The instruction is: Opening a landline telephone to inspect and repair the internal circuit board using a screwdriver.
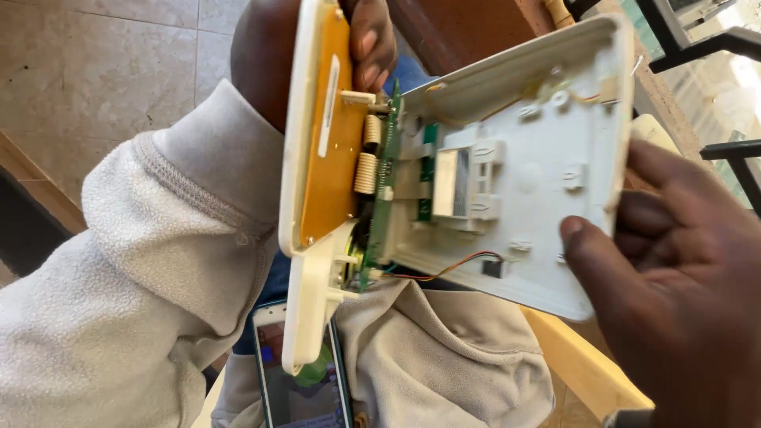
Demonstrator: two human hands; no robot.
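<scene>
Hiding most of the left hand, the opened white casing sits mid-air above the lap — right hand clamps back shell, left fingers grip front half; phone partly covered.

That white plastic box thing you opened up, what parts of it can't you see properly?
All in the head view:
- Front of the white plastic rear shell: faces away.
- Green circuit board: seen edge-on, so its parts are too small.
- Round speaker: tucked behind the yellow-lined white front panel.
- Left hand: cut off by the top edge.
- Right hand: close and blurred, cut off at the right edge.
- Phone screen: cut off below.
</scene>
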